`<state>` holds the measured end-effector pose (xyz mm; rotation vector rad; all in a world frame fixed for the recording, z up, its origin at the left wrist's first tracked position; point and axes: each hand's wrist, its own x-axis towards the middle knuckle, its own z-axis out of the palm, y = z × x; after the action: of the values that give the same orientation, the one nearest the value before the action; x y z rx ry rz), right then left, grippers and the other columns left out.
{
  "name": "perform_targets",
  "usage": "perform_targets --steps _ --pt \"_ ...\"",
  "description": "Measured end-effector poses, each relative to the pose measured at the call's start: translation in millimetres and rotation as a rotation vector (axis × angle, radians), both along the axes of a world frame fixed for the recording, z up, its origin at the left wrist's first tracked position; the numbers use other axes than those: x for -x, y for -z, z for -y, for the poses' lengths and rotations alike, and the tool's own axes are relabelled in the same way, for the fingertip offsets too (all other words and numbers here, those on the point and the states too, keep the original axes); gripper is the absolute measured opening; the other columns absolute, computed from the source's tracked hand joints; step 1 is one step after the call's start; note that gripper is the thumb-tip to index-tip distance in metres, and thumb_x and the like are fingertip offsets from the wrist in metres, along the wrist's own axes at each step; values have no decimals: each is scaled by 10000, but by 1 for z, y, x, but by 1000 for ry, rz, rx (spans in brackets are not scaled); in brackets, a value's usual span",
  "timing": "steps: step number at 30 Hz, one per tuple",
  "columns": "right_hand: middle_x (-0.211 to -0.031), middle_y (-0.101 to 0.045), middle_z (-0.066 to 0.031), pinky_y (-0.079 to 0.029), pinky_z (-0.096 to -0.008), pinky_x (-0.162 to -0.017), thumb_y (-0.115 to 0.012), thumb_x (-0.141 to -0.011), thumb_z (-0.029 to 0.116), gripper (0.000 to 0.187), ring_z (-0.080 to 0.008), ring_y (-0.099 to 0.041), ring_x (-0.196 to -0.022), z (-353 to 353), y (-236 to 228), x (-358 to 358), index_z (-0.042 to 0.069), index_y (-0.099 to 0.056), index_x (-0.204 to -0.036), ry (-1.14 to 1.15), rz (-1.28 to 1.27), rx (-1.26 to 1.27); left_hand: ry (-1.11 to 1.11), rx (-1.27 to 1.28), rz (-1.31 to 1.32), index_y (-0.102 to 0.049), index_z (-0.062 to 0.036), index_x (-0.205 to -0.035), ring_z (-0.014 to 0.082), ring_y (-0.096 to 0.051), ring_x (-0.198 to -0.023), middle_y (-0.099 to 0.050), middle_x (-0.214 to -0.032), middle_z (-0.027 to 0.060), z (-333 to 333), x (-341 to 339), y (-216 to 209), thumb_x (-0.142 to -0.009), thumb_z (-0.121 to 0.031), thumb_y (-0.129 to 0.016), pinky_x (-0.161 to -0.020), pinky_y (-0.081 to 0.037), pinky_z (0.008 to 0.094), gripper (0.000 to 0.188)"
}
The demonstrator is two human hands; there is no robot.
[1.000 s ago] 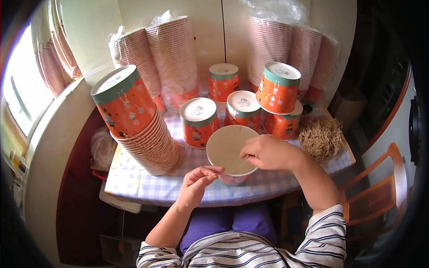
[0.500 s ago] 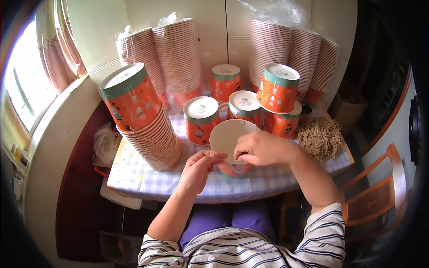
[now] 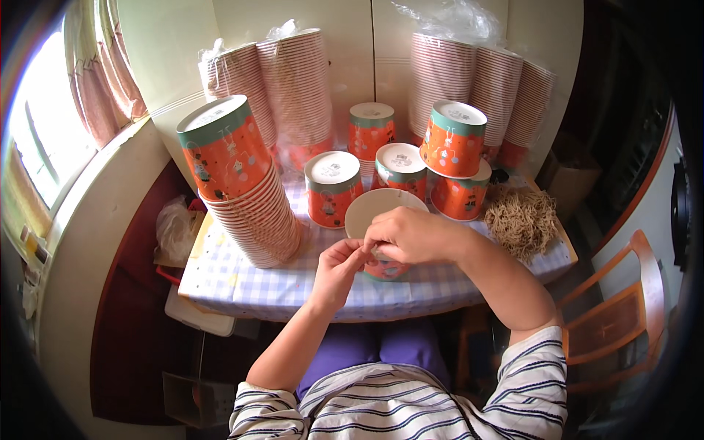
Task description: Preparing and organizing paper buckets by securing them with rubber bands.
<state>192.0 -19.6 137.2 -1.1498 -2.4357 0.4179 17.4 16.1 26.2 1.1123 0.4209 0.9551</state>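
Observation:
Right in front of me a paper bucket stands with its pale open mouth toward me, its orange and green outside showing low down. My left hand is closed in a pinch at the near left of the rim. Its fingertips meet those of my right hand, which bends over the mouth with the fingers pinched together. Whatever sits between the fingertips is too small and covered to make out. To the right lies a heap of beige cords.
A tall nested stack of buckets leans at the left. Upside-down buckets stand behind, with one bucket atop another. Plastic-wrapped stacks line the back. A checked cloth covers the table; a wooden chair is at right.
My right hand has shifted left and slightly up, my left hand slightly right, so the fingertips now meet. The whole view has shifted a little.

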Motion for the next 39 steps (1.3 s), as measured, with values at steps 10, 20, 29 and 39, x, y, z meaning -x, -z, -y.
perform_targets --steps 10,20,29,39 --pt "-815 -659 -151 -491 -399 -730 -608 -719 38 112 -312 -635 -795 -8 6 9 3 -653 -816 52 -49 37 54 -137 -61 -644 11 -984 110 -623 -779 -674 -865 53 5 0 -1 -874 -115 -658 -748 -503 262 167" --pt "-811 -614 -88 -477 -390 -713 -688 -719 87 87 -273 -604 -773 26 44 -10 45 -634 -773 355 -242 -247 53 -85 -14 -635 0 -940 101 -614 -733 -670 -826 51 2 8 6 -895 -143 -630 -702 -477 246 151" --pt "-829 -629 -69 -446 -406 -766 -659 -699 93 99 -264 -613 -823 22 79 6 63 -640 -791 337 -227 -367 47 -97 18 -624 -8 -945 130 -626 -768 -665 -866 59 4 10 11 -881 -95 -636 -708 -474 245 109" --pt "-728 -517 -83 -472 -381 -566 -685 -732 83 149 -261 -581 -634 62 94 47 62 -539 -755 627 -122 -638 -622 -675 -421 -663 -14 -866 50 -563 -735 -676 -816 9 28 6 22 -787 5 -674 -710 -437 203 82"
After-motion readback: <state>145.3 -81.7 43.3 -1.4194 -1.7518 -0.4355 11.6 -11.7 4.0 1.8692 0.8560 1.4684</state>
